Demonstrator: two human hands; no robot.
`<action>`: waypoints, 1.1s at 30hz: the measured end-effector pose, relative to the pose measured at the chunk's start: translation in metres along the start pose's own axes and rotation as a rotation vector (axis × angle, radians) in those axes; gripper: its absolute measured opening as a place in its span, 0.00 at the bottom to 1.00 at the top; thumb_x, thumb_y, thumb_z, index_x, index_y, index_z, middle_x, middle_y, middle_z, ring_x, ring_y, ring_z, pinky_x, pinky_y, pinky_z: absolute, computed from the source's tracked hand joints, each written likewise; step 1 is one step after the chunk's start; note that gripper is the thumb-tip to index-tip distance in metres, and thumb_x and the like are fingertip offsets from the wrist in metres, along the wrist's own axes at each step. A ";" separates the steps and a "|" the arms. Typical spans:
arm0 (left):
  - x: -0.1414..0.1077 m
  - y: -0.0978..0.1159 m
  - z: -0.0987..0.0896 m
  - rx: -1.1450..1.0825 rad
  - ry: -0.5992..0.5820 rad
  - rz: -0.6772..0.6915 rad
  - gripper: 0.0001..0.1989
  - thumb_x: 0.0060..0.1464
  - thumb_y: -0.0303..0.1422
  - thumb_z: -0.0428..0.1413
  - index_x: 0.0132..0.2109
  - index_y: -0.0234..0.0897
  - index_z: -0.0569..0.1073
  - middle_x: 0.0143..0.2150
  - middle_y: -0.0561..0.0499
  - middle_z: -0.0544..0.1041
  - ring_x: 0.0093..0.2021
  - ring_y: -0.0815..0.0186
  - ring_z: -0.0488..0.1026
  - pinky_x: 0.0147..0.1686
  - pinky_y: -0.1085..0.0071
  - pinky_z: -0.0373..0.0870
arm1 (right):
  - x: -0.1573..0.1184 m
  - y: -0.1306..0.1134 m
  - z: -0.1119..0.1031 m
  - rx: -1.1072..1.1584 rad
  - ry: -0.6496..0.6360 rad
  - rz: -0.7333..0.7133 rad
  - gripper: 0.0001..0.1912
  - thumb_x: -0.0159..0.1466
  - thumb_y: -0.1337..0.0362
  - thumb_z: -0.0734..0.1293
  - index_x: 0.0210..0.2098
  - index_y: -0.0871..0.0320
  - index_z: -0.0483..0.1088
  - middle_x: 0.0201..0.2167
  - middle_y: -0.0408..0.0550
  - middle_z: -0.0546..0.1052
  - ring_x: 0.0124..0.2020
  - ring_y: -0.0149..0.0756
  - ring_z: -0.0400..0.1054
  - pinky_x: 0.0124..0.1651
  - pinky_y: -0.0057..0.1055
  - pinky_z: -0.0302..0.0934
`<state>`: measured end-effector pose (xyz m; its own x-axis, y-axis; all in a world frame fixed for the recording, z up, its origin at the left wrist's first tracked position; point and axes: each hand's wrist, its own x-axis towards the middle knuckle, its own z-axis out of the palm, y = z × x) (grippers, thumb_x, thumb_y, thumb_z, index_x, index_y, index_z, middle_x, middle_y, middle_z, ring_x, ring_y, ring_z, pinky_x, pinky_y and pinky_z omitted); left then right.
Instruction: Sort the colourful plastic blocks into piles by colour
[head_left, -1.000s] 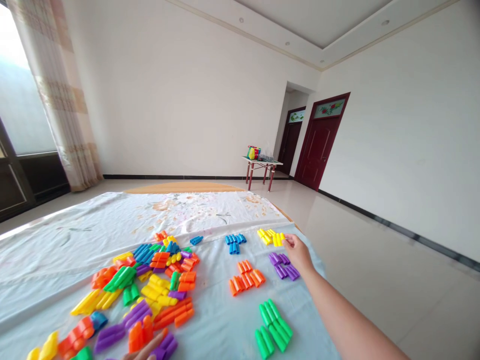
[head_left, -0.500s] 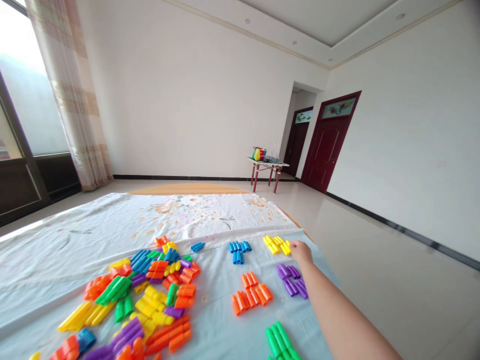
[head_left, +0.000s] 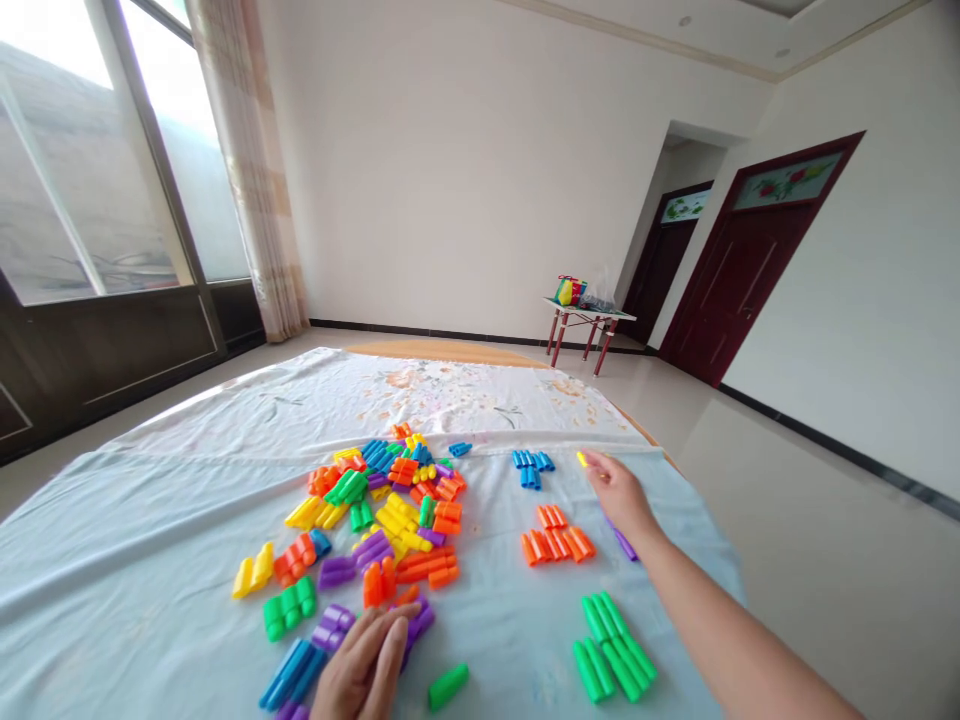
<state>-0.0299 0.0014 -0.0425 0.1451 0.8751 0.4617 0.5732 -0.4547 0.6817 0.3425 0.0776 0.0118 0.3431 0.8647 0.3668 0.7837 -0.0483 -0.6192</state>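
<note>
over the yellow pieces [head_left: 582,459]: right hand [head_left: 619,487] now covers them, leaving one yellow end showing, right of the blue pieces [head_left: 531,478].
left hand [head_left: 364,665]: back in view at the mixed pile [head_left: 397,515], so both hands are among the pieces.
right fingers [head_left: 596,462]: nearly together at the yellow end; pinching or merely touching, cannot tell.
left fingers [head_left: 397,612]: loosely extended over purple pieces [head_left: 421,622]; any grip unclear.
table [head_left: 502,640]: cloth-covered, green piece [head_left: 448,687] beside left hand.
</note>
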 end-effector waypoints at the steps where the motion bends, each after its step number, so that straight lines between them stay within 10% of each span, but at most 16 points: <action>1: 0.000 0.002 0.001 -0.016 0.017 -0.007 0.14 0.53 0.41 0.50 0.39 0.42 0.78 0.39 0.52 0.80 0.41 0.65 0.76 0.43 0.76 0.71 | -0.016 -0.019 0.010 0.036 -0.038 -0.048 0.19 0.60 0.64 0.57 0.49 0.56 0.68 0.44 0.48 0.74 0.45 0.36 0.68 0.47 0.31 0.63; 6: 0.002 0.011 0.001 -0.083 0.009 -0.045 0.15 0.53 0.42 0.49 0.38 0.42 0.78 0.34 0.51 0.80 0.35 0.66 0.76 0.37 0.76 0.72 | -0.095 -0.096 0.066 0.335 -0.313 -0.215 0.15 0.59 0.63 0.61 0.45 0.55 0.71 0.39 0.49 0.75 0.41 0.37 0.69 0.45 0.32 0.63; 14: 0.004 0.013 0.003 -0.151 -0.009 -0.082 0.16 0.53 0.43 0.50 0.39 0.40 0.77 0.35 0.50 0.78 0.35 0.65 0.74 0.37 0.74 0.72 | -0.127 -0.135 0.112 0.048 -0.217 -0.138 0.21 0.48 0.55 0.71 0.39 0.57 0.71 0.38 0.51 0.72 0.44 0.46 0.65 0.49 0.38 0.58; 23: 0.002 0.012 0.003 -0.178 -0.046 -0.112 0.16 0.54 0.43 0.49 0.36 0.38 0.76 0.32 0.50 0.77 0.35 0.65 0.73 0.38 0.72 0.71 | -0.124 -0.130 0.110 0.023 -0.179 -0.141 0.10 0.52 0.64 0.67 0.35 0.56 0.71 0.35 0.49 0.73 0.41 0.42 0.66 0.46 0.35 0.59; 33: 0.006 0.020 -0.002 -0.180 -0.041 -0.097 0.17 0.53 0.44 0.49 0.39 0.38 0.76 0.34 0.49 0.78 0.34 0.65 0.74 0.35 0.71 0.72 | -0.145 -0.104 0.066 0.068 -0.290 -0.299 0.25 0.52 0.74 0.61 0.50 0.57 0.67 0.44 0.50 0.72 0.48 0.41 0.64 0.55 0.38 0.55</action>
<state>-0.0190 -0.0032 -0.0252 0.1307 0.9207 0.3677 0.4331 -0.3867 0.8142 0.1768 -0.0100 -0.0227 -0.0620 0.9410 0.3328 0.7871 0.2511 -0.5634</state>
